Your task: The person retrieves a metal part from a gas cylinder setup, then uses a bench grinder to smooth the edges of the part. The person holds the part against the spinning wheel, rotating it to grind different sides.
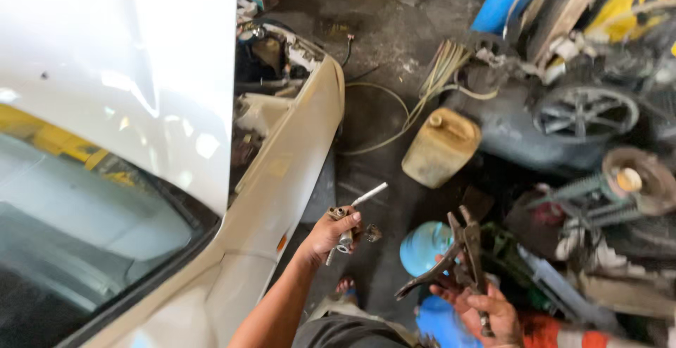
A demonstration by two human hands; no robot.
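Observation:
My left hand (328,235) is closed around a small bundle of metal parts (348,227), among them a silver rod-like tool that sticks up to the right and some rusty fittings. It hovers beside the white car's fender (282,179). Lower right, my right hand (486,313) grips a dark, rusty forked metal part (454,256) with several arms pointing up and left. Both hands are above the oily concrete floor (380,45).
The raised white bonnet (141,59) fills the upper left, with the windscreen (77,214) below it and the open engine bay (274,59) behind. A tan jerrycan (441,147), hoses, an alloy wheel (586,113), a blue container (425,246) and piled scrap parts crowd the right.

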